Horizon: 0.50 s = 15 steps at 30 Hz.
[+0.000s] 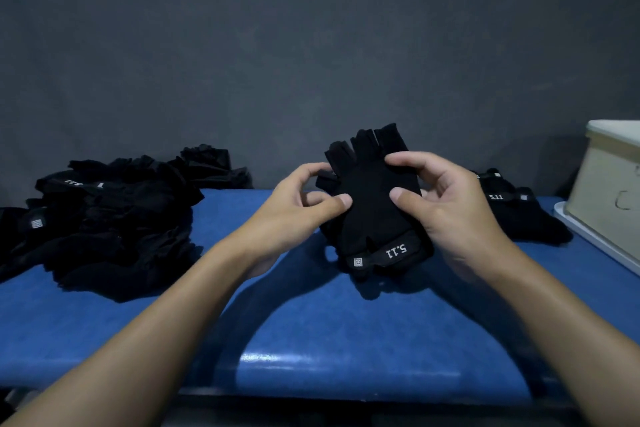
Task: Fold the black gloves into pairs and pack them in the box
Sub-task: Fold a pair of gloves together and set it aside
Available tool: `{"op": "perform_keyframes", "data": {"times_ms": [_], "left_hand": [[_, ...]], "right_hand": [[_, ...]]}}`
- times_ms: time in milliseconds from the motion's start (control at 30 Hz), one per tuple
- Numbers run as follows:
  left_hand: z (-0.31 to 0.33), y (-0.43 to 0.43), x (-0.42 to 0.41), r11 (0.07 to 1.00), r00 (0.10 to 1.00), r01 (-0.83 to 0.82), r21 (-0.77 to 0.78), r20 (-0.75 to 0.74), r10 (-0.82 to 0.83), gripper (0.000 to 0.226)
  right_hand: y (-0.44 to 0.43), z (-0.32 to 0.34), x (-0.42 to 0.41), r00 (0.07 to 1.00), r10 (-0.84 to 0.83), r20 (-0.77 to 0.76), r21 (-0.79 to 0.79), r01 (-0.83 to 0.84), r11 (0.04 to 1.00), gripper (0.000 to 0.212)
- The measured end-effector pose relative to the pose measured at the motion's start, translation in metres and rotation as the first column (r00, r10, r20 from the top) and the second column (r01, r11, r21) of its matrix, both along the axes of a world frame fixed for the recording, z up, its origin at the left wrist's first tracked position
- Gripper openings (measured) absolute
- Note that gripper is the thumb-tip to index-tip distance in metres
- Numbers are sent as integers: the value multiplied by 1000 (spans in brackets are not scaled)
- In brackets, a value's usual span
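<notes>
The held gloves (370, 211), black and fingerless, stand above the blue bench (311, 340) with the cut finger ends up and the "5.11" wrist strap toward the camera. They look like two laid one on the other, though the layers are hard to tell apart. The left hand (304, 204) pinches their left edge, thumb on the front and fingers curled behind. The right hand (440, 208) grips the right edge the same way. Well to the left of the held gloves, a large pile of black gloves (114, 218) lies on the bench. Just behind the right hand lies a smaller heap (519, 218), and farther right stands the pale box (609, 184).
</notes>
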<state>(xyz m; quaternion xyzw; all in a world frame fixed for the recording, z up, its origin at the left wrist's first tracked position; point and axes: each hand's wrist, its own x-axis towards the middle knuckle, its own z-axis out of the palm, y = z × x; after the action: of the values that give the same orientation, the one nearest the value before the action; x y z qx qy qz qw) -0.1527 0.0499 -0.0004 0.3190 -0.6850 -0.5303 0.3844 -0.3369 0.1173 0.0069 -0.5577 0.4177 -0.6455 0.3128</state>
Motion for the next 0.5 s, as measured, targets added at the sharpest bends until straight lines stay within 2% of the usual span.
{"op": "perform_keyframes", "data": {"times_ms": [100,233,367,467,500], "left_hand": [[-4,-5,-3,997,996,-32,-64,-89,26,52],[-5,-8,-4,985,993,-67,-160,-106,50,59],[-9,-14,-8,975,993,-99,-201,-83,84,36],[-9,-20,-12,954,990,-141,-263,-22,140,14],[-10,-22,-14,953,987,-155,-259,0,160,13]], "right_hand": [[-1,-2,-4,1000,-16,7,24,15,1000,36],[-5,-8,-12,999,-10,-41,123,15,992,43],[-8,-11,-20,977,-27,-210,192,68,979,52],[-12,-13,-24,975,-27,-220,226,78,971,56],[-13,-13,-25,977,-27,-211,236,78,969,58]]}}
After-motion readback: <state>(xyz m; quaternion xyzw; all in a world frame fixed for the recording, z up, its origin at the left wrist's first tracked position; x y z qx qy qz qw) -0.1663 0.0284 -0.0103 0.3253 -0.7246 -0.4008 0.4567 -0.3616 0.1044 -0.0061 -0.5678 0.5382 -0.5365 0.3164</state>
